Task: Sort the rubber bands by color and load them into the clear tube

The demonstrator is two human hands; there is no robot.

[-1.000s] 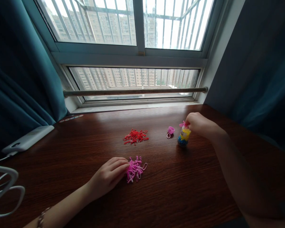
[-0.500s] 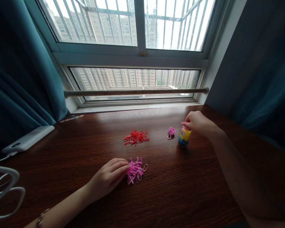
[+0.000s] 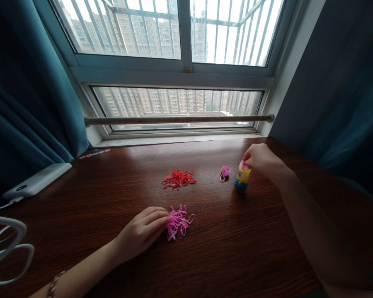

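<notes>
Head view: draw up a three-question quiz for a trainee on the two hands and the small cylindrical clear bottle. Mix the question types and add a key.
1. True or false: the left hand touches the pile of thin pink loops.
2. Multiple choice: which of these is the right hand nearest?
A: pile of thin red loops
B: long white plastic device
C: small cylindrical clear bottle
3. Fill in: the lowest coloured layer in the bottle is ____.

Key: 1 true; 2 C; 3 blue.

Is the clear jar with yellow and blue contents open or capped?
Open: a pink cup-shaped cap lies beside the clear jar on the brown tabletop, and the right hand is at the jar's mouth.
</notes>
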